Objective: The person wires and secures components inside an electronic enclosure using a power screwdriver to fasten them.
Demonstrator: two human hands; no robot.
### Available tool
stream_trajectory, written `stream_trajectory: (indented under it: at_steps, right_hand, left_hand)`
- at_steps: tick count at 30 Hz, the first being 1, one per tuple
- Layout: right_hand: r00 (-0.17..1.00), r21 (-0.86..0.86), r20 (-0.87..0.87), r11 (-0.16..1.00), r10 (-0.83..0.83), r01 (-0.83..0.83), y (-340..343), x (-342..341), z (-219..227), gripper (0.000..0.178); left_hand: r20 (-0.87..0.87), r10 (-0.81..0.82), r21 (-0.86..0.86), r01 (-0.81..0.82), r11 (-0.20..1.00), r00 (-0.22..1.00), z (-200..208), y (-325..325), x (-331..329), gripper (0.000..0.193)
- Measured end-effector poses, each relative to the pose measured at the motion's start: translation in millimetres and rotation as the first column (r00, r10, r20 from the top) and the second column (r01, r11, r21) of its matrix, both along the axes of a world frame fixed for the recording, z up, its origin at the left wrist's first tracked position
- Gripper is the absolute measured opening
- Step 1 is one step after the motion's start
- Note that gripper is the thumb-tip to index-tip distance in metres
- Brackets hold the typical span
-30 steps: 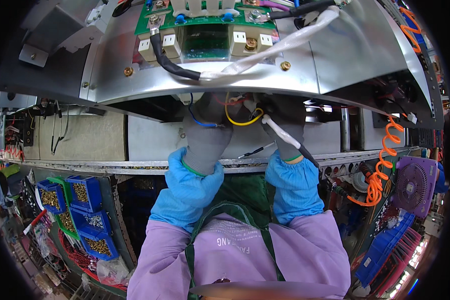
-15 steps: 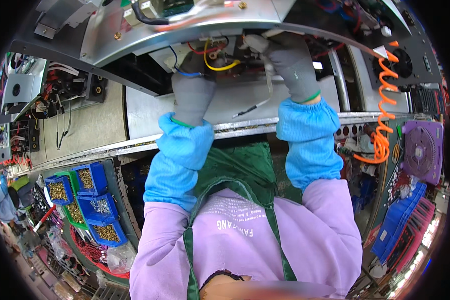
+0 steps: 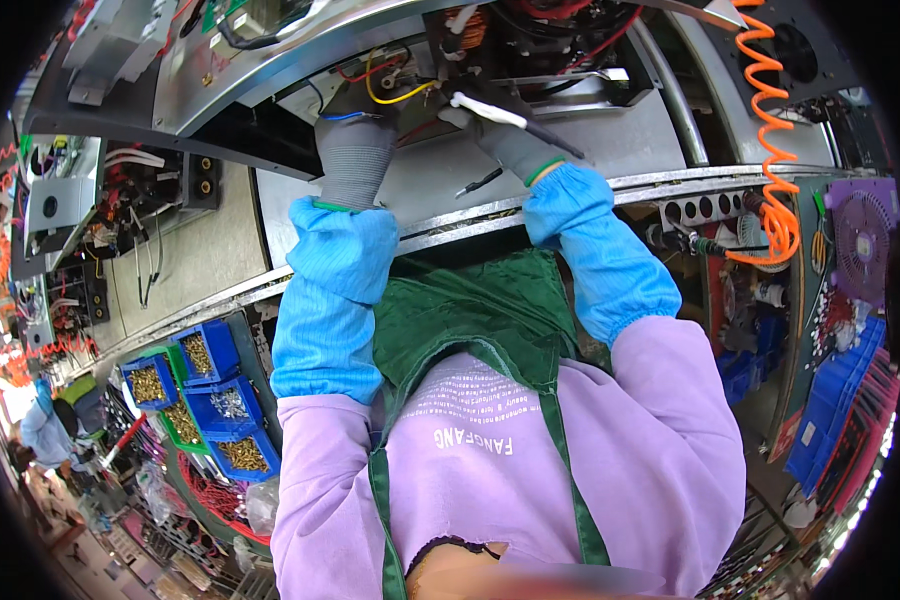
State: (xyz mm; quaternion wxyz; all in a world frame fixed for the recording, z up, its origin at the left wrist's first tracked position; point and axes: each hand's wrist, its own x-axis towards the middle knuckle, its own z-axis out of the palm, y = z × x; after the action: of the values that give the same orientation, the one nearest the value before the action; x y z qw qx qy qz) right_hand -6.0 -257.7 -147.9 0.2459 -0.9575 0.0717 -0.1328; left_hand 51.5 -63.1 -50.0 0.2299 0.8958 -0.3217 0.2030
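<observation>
In front of me stands a metal equipment housing (image 3: pixel 195 95) with its wiring exposed. My left hand (image 3: pixel 355 145), in a grey glove, reaches in under its edge; the fingers are hidden there, beside a blue wire (image 3: pixel 344 116) and a yellow wire (image 3: pixel 388 100). My right hand (image 3: pixel 510 140), gloved alike, has its fingers closed on a white cable (image 3: pixel 488 109). This cable runs back over the hand and ends in a black sleeve (image 3: pixel 555 139). Another black-ended lead (image 3: pixel 480 183) pokes out below the right hand.
Blue bins (image 3: pixel 245 455) of screws stand at the lower left. Another opened unit (image 3: pixel 65 205) sits on the left of the bench. An orange coiled hose (image 3: pixel 770 130) hangs on the right, near a purple fan (image 3: pixel 863 240). A metal rail (image 3: pixel 440 236) edges the bench.
My right hand has drawn back and left, out from under the housing. The white cable now shows over it. My left hand shifted slightly. The whole view has turned a little.
</observation>
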Motion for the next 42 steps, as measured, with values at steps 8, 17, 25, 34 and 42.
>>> stream_trajectory:
  at_steps: [8,17,25,34,42]
  right_hand:
    - [0.994,0.274,0.103,0.960,0.029,-0.056,12.5,-1.1,30.8,0.028]
    - [0.951,0.190,-0.309,0.977,-0.033,0.096,28.0,-12.4,80.2,0.037]
    - [0.871,0.230,-0.492,0.965,0.001,0.129,14.5,25.0,16.2,0.042]
    - [0.893,0.403,-0.448,0.882,-0.043,0.244,33.5,13.1,48.4,0.047]
    - [0.959,0.117,-0.256,0.981,-0.123,0.157,38.1,11.5,29.8,0.037]
  left_hand:
    - [-0.088,-0.047,-0.039,0.043,0.998,0.995,12.8,-2.7,0.9,0.035]
    - [-0.131,-0.056,-0.055,0.049,0.997,0.990,8.3,2.0,5.8,0.036]
    - [-0.105,0.012,-0.020,-0.014,1.000,0.994,12.8,-2.0,-3.8,0.034]
    - [-0.091,-0.120,-0.341,0.082,0.936,0.989,-12.6,-3.4,0.6,0.032]
    - [-0.141,-0.058,-0.471,-0.015,0.882,0.988,-17.2,-11.1,-3.8,0.032]
